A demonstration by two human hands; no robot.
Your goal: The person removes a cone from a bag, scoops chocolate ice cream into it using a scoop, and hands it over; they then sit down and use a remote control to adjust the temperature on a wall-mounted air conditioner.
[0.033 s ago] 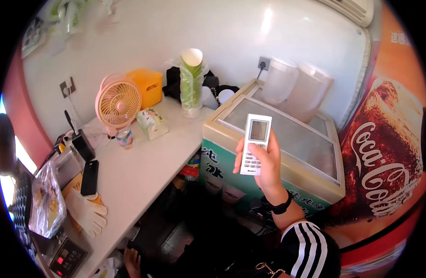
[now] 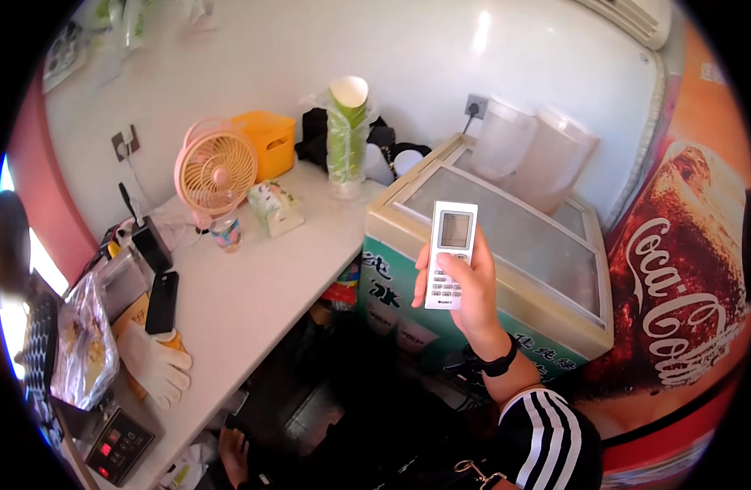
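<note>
In my right hand point(image 2: 471, 282) is a white air-conditioner remote control point(image 2: 452, 255), held upright with its grey screen and buttons facing me. My thumb lies on the keypad just below the screen, while the fingers wrap behind the remote. Beyond it stands a chest freezer point(image 2: 506, 229) with sliding glass lids and a green front. At the lower edge hangs my left hand point(image 2: 233, 454), low beside the counter, partly in shadow. Its fingers look loosely extended, and I see nothing in them. A white air conditioner point(image 2: 633, 18) shows at the upper right.
On the white counter point(image 2: 237, 302) are a pink fan point(image 2: 217, 173), yellow basket point(image 2: 269, 145), tissue pack point(image 2: 276, 208), wrapped green cup stack point(image 2: 346, 139), black phone point(image 2: 162, 302) and white gloves point(image 2: 153, 363). Two plastic containers point(image 2: 502, 140) stand on the freezer. A drink-printed panel point(image 2: 677, 269) is right.
The surroundings have shifted slightly right and mostly upward in the picture. My right hand keeps its grip on the remote control, with the thumb in the same place.
</note>
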